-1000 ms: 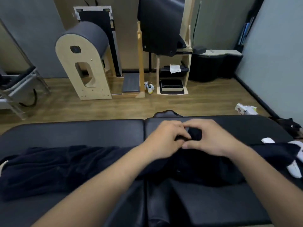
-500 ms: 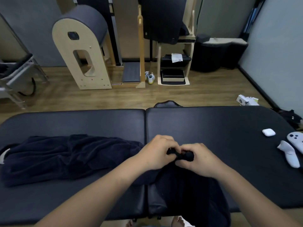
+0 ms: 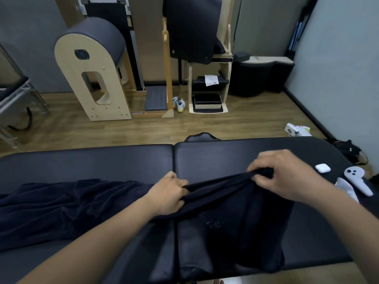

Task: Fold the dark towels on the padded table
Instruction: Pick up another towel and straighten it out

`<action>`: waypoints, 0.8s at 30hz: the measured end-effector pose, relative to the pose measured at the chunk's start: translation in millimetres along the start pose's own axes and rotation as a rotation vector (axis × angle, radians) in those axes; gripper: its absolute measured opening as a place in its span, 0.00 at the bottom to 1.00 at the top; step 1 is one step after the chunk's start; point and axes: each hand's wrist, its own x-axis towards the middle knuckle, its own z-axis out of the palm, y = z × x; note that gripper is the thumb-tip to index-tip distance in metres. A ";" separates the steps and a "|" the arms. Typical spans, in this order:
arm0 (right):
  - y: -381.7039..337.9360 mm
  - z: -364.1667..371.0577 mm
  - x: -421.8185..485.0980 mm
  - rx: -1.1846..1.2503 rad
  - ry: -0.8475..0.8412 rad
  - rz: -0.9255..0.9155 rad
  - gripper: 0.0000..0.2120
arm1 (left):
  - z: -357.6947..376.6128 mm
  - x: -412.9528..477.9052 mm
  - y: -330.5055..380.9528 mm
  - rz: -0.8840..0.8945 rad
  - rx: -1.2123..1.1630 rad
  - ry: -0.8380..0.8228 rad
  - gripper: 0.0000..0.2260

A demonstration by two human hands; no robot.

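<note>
A dark towel (image 3: 235, 220) hangs from both my hands over the near edge of the black padded table (image 3: 102, 160). My left hand (image 3: 168, 193) grips its top edge near the table's centre seam. My right hand (image 3: 283, 173) pinches the same edge further right and a little higher, so the edge is stretched between them. A second dark towel (image 3: 61, 203) lies crumpled on the left half of the table.
Two white controllers (image 3: 356, 181) and a small white case (image 3: 322, 167) lie at the table's right end. Beyond the table, on the wooden floor, stand a wooden arched barrel (image 3: 94, 78), a wooden rack (image 3: 207, 95) and shoes (image 3: 178, 103).
My hands were together at the towel's edge; they have moved apart, the right hand going right and up, spreading the edge between them.
</note>
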 end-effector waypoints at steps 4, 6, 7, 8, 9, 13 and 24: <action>20.0 -30.6 6.7 -0.123 0.014 0.053 0.06 | -23.9 -7.4 -47.5 -0.082 0.208 -0.075 0.15; 33.0 -38.1 20.2 -0.192 0.008 0.084 0.05 | -72.0 -1.9 -79.9 -0.117 0.299 -0.085 0.15; 39.7 -42.0 29.5 -0.220 0.017 0.101 0.05 | -105.1 2.1 -94.8 -0.097 0.339 -0.074 0.15; 44.0 -47.8 39.5 -0.226 0.040 0.113 0.05 | -141.7 4.5 -105.8 -0.041 0.377 -0.032 0.16; 46.0 -56.0 50.5 -0.215 0.088 0.119 0.06 | -179.1 5.5 -113.2 0.028 0.411 0.049 0.16; 38.2 -106.1 86.9 -0.131 0.435 0.111 0.09 | -285.2 -11.5 -131.1 0.027 0.244 0.560 0.14; 38.0 -117.3 105.9 -0.228 0.368 0.178 0.10 | -294.4 -82.6 -168.4 -0.173 0.096 0.520 0.16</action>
